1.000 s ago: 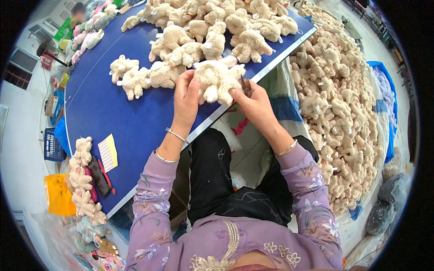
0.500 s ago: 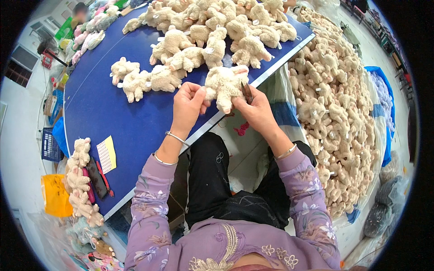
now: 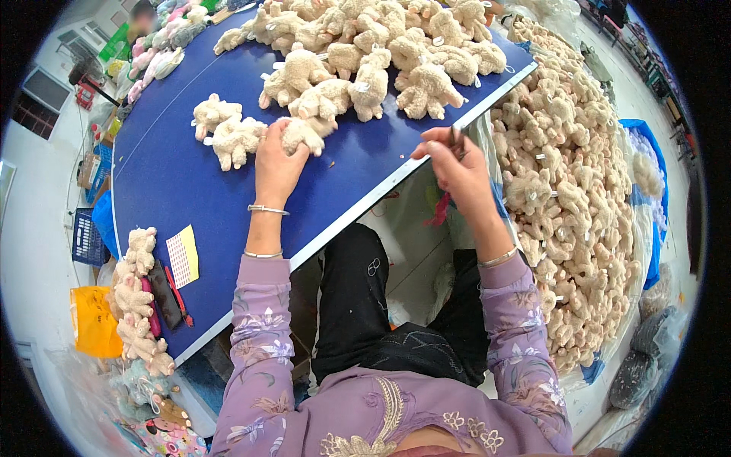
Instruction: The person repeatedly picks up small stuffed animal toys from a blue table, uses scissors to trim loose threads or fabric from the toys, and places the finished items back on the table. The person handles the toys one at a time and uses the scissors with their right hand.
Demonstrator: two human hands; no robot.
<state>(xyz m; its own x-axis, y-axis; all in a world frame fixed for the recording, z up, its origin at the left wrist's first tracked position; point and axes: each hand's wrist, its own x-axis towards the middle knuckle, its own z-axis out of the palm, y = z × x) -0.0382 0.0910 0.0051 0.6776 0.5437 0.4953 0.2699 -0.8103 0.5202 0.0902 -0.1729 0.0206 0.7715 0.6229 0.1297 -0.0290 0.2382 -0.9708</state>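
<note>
My left hand (image 3: 276, 161) lies on the blue table (image 3: 228, 206) with its fingers on a cream plush toy (image 3: 301, 133), pressing it down beside two similar toys (image 3: 228, 137). My right hand (image 3: 457, 160) hovers at the table's right edge, fingers pinched around a small dark tool (image 3: 455, 137) whose kind I cannot make out. It touches no toy. Both wrists wear thin bracelets, and the sleeves are purple with a flower print.
Many cream plush toys (image 3: 381, 46) are heaped at the far end of the table. A much bigger pile (image 3: 571, 190) fills the floor on my right. At the near left lie a yellow sheet (image 3: 183, 255), dark pouches and more toys (image 3: 133, 305). Another person (image 3: 141, 19) sits far left.
Both hands held one plush toy at the table edge. My left hand has carried it left and set it down by the others. My right hand has drawn away to the right with its tool.
</note>
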